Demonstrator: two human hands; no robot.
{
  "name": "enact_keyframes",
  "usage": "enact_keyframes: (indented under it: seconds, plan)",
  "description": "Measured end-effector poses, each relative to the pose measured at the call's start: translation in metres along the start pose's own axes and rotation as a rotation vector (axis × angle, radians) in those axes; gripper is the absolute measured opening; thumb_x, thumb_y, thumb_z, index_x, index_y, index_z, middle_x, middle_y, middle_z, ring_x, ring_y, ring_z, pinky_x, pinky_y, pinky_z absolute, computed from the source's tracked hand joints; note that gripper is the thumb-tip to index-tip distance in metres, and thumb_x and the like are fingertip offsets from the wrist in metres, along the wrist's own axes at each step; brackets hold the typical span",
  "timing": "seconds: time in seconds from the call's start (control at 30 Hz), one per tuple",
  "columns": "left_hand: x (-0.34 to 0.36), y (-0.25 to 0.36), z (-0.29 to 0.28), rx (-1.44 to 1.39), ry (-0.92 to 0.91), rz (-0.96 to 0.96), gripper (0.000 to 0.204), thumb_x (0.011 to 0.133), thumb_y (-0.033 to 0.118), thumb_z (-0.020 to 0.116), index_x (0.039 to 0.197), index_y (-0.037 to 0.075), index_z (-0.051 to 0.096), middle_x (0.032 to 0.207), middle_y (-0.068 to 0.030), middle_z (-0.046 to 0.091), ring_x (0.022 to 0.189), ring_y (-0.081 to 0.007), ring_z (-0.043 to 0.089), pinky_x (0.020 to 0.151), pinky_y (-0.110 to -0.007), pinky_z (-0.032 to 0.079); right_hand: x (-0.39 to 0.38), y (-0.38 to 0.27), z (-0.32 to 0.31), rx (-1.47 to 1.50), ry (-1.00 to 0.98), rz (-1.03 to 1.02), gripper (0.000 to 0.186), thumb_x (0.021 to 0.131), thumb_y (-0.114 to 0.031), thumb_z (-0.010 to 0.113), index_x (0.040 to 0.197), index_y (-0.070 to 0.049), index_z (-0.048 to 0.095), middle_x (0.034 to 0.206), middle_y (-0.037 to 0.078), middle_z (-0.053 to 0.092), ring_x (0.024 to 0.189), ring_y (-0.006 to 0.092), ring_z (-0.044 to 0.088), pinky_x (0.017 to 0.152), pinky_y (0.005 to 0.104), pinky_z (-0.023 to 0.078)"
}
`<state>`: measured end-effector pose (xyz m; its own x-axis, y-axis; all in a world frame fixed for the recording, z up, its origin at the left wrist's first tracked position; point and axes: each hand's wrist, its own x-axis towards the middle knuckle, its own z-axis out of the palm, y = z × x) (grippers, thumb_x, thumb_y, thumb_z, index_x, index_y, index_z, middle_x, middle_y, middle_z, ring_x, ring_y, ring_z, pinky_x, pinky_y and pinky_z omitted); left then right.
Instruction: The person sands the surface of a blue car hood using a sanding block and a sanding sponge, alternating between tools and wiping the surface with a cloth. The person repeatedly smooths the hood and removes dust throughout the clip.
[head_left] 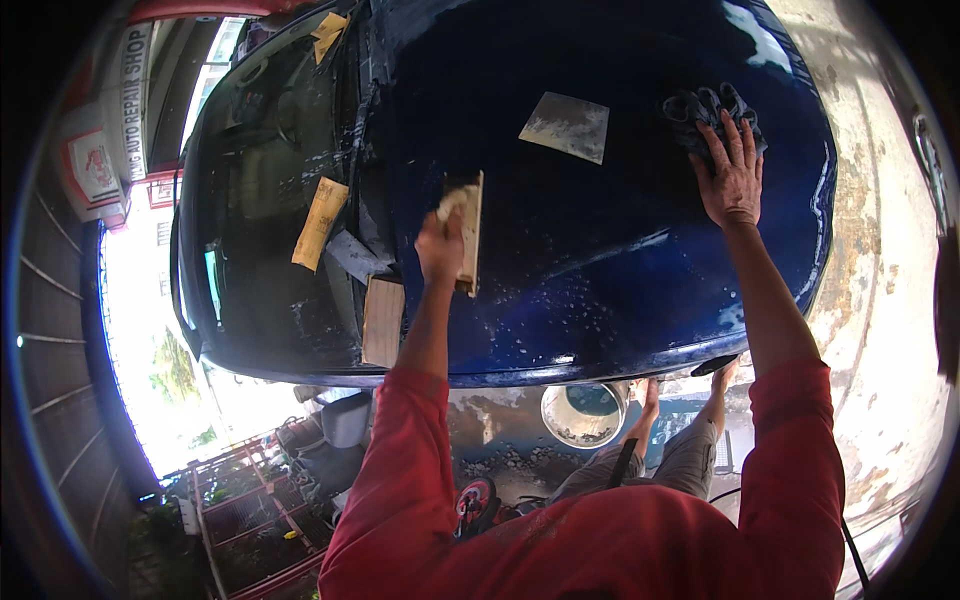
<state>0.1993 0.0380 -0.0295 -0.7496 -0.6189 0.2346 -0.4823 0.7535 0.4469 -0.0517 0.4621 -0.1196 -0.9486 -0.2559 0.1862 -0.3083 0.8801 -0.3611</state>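
My left hand (438,247) is closed around a long, pale sanding block (470,225), which is over the dark blue car hood (600,250) near the windshield side. The hand is slightly blurred. Toward the hood's front, my right hand (730,180) lies with its fingers spread on a crumpled dark grey cloth (690,112), pressing it against the paint. Between the two hands, farther across, a flat grey sheet (565,127), apparently sandpaper, rests on the hood. White droplets or specks dot the near part of the paint.
By the windshield (270,200) lie a tan folded strip (320,222), a grey sheet piece (356,256) and a wooden block (383,322). Another tan piece (328,35) is farther off. A white bucket (583,415) of water stands on the wet ground beside my feet.
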Motion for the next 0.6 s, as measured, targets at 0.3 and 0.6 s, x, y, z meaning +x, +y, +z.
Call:
enact_keyframes:
  seconds: [0.3,0.6]
  plan:
    - [-0.139,0.033,-0.023,-0.033,-0.113,-0.232,0.031,0.102,0.030,0.074,0.116,0.003,0.068,0.094,-0.0312,0.075,0.097,-0.0517,0.074,0.079,-0.057,0.062,0.002,-0.002,0.000,-0.033,0.046,-0.026,0.058,0.108,-0.051,0.062,0.163,-0.044,0.046,0.181,-0.006,0.026,0.169,0.0307,0.018,0.132,0.0662,0.024]
    - [0.059,0.004,0.016,0.018,0.083,-0.168,0.040,0.102,0.041,0.070,0.105,0.001,0.070,0.095,-0.0328,0.075,0.096,-0.0540,0.073,0.082,-0.059,0.061,0.002,0.004,0.011,-0.030,0.082,-0.065,0.058,0.108,-0.052,0.060,0.164,-0.044,0.045,0.181,-0.006,0.025,0.169,0.0299,0.017,0.131,0.0686,0.025]
